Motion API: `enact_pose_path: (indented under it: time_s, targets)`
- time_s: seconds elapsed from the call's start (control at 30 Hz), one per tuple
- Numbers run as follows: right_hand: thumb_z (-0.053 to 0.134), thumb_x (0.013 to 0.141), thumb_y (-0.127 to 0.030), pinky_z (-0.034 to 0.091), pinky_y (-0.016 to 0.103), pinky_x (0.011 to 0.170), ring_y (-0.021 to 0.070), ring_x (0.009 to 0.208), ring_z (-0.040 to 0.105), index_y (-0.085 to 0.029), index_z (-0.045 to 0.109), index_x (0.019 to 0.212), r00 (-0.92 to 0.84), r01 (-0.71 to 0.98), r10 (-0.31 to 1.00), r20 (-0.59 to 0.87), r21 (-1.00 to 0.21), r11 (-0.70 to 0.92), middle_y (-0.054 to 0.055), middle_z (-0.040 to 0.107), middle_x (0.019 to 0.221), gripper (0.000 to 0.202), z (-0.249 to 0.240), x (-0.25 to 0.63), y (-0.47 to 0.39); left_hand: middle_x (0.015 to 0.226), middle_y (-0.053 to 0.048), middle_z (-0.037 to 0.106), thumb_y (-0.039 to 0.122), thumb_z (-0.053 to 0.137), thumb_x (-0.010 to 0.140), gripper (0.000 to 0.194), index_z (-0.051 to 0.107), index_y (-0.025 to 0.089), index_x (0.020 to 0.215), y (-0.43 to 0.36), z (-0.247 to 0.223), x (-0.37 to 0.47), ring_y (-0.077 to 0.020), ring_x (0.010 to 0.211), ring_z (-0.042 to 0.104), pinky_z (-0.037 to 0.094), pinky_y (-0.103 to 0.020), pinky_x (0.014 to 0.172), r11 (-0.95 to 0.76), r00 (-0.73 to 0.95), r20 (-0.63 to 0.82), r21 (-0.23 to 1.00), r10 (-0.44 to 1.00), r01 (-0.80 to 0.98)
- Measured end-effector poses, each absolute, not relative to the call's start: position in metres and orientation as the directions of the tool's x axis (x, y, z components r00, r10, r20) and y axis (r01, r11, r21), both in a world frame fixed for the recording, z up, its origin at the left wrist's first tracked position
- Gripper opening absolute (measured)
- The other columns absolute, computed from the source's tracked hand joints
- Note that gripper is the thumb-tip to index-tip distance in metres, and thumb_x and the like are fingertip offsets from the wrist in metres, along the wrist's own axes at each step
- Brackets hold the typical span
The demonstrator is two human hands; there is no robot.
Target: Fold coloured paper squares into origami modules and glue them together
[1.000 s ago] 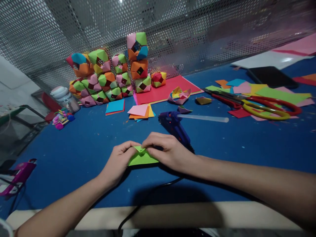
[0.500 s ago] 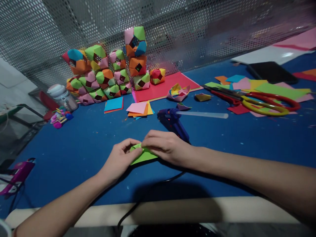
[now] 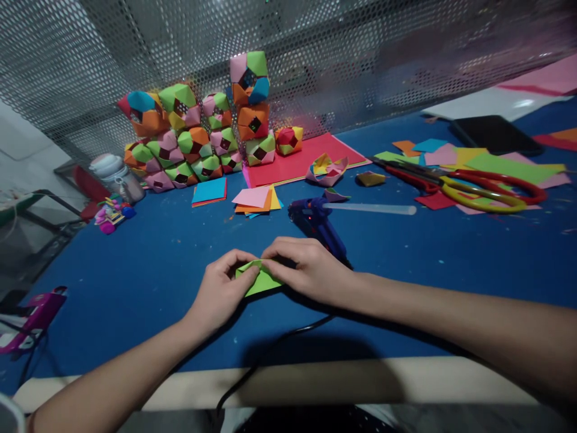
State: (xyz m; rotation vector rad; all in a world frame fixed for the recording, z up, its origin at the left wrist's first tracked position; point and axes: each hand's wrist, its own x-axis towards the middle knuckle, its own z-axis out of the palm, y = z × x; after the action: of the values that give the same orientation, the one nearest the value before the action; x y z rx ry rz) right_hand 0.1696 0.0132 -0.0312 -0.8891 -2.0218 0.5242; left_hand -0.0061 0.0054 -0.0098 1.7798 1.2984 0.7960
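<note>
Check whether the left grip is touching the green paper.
Touching. The head view shows it: the left grip has its thumb laid across the green paper, with no gap visible between them.

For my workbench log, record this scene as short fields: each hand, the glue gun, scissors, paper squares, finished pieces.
Left hand: pinching folded green paper
Right hand: fingers on the same paper
Glue gun: blue, clear glue stick protruding
Scissors: red and yellow handles, over paper scraps
Paper squares: two piles
Origami cubes: mostly stacked, before perforated screen
</note>
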Motion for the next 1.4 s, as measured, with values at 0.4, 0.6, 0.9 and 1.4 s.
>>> enact_pose_path:
  time_s: [0.4,0.6,0.9,1.4]
  targets:
    - [0.048,0.087,-0.015,0.043,0.024,0.061,0.0118,0.066,0.055,-0.011,0.063,0.084,-0.435,0.420,0.679,0.591,-0.534,0.734,0.006,0.063,0.075,0.017,-0.036,0.177,0.021,0.096,-0.002,0.069,0.031,0.048,0.087,0.028,0.069,0.021,0.102,0.013,-0.002,-0.014,-0.0165,0.090,0.058,0.043,-0.026,0.080,-0.192,0.415,-0.032,0.852,0.909,0.487]
    - [0.048,0.087,-0.015,0.043,0.024,0.061,0.0122,0.066,0.056,-0.011,0.065,0.084,-0.467,0.414,0.677,0.569,-0.536,0.736,0.006,0.063,0.074,0.018,-0.036,0.177,0.021,0.098,-0.002,0.070,0.028,0.048,0.087,0.026,0.069,0.024,0.102,0.016,-0.004,-0.016,-0.0162,0.088,0.061,0.044,-0.025,0.079,-0.337,0.463,0.045,0.749,0.885,0.571]
    - [0.050,0.086,-0.014,0.043,0.023,0.058,0.0121,0.064,0.057,-0.009,0.066,0.084,-0.482,0.385,0.643,0.595,-0.516,0.766,0.007,0.064,0.074,0.016,-0.036,0.178,0.020,0.093,-0.003,0.070,0.023,0.054,0.082,0.024,0.069,0.020,0.101,0.015,0.002,-0.014,-0.0160,0.083,0.061,0.045,-0.024,0.072,-0.273,0.455,-0.022,0.774,0.890,0.572]
    - [0.052,0.083,-0.020,0.043,0.023,0.061,0.0115,0.066,0.058,-0.014,0.067,0.082,-0.325,0.351,0.881,0.344,-0.822,0.450,0.002,0.067,0.074,0.017,-0.026,0.173,0.016,0.080,-0.002,0.069,0.031,0.062,0.077,0.019,0.072,0.018,0.086,0.016,-0.006,-0.016,-0.0136,0.073,0.058,0.044,-0.022,0.066,-0.160,0.270,0.030,0.867,0.962,0.473]
